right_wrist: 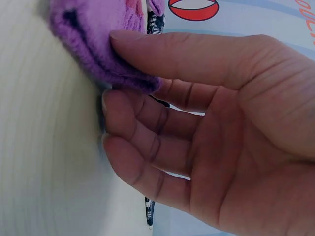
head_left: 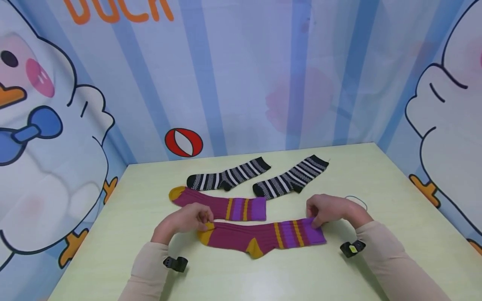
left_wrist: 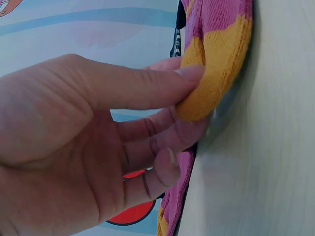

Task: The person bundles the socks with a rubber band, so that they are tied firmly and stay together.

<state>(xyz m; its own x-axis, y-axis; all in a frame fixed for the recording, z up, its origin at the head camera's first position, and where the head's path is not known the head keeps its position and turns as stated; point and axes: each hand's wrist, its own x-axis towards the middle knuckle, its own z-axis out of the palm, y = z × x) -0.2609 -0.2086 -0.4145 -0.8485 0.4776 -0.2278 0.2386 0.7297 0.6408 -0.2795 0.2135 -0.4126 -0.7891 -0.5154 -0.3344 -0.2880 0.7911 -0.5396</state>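
The nearer maroon sock (head_left: 241, 236), with yellow toe and heel and purple-yellow stripes at its cuff, stretches between both hands on the table. My left hand (head_left: 190, 217) pinches its yellow toe (left_wrist: 214, 69) between thumb and fingers. At the other end my right hand (head_left: 327, 209) pinches the purple cuff (right_wrist: 103, 49), thumb on top and fingers beneath. Just behind lies a matching maroon sock (head_left: 216, 205), its yellow toe pointing left, partly covered by the left hand.
Two black-and-white striped socks, a left one (head_left: 229, 174) and a right one (head_left: 291, 177), lie farther back on the pale table (head_left: 286, 276). A thin cord loop (head_left: 357, 200) shows beyond the right wrist. A duck-printed curtain (head_left: 244, 75) encloses the table's back and sides.
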